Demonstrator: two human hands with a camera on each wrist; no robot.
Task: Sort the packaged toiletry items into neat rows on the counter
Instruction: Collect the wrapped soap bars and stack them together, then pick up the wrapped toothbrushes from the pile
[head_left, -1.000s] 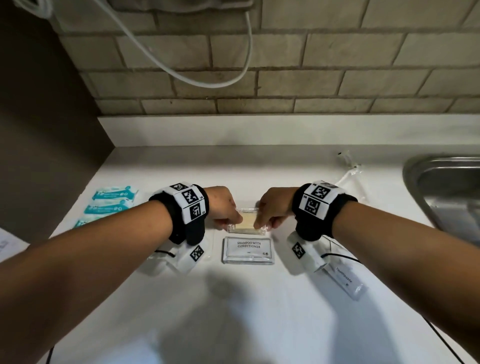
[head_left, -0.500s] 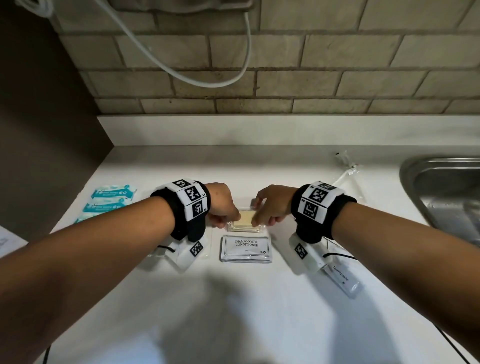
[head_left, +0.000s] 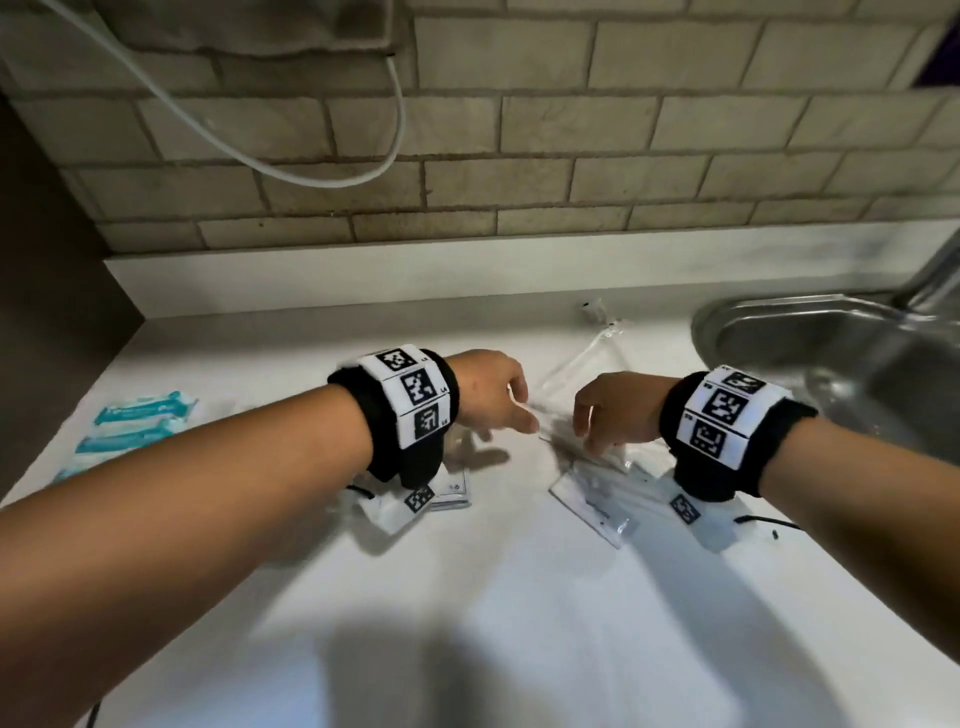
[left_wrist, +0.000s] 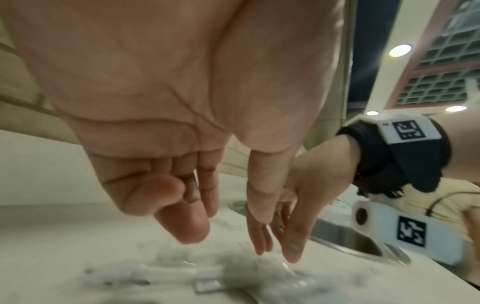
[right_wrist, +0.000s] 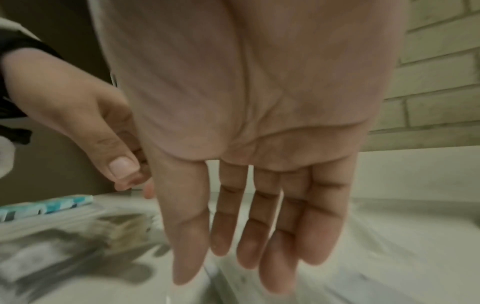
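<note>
My left hand (head_left: 514, 415) and right hand (head_left: 587, 431) hover close together over a loose heap of clear plastic packets (head_left: 618, 462) on the white counter (head_left: 519, 597). Both hold nothing. In the left wrist view the left hand (left_wrist: 223, 222) hangs relaxed above the blurred clear packets (left_wrist: 207, 275). The right hand (right_wrist: 233, 246) has straight fingers pointing down at the plastic. A flat white packet (head_left: 587, 501) lies just in front of the right wrist. The shampoo packet (head_left: 453, 488) is mostly hidden under my left wrist. The soap packet (right_wrist: 124, 230) lies to the left.
Several teal packets (head_left: 137, 418) lie in a column at the counter's left end by a dark wall. A steel sink (head_left: 831, 353) with a tap is at the right. A long clear sleeve (head_left: 582, 364) lies behind the hands. The brick wall carries a white cable (head_left: 332, 179).
Both hands let go of the soap packet and moved right to the heap of clear packets. The head view swung right, showing more of the sink.
</note>
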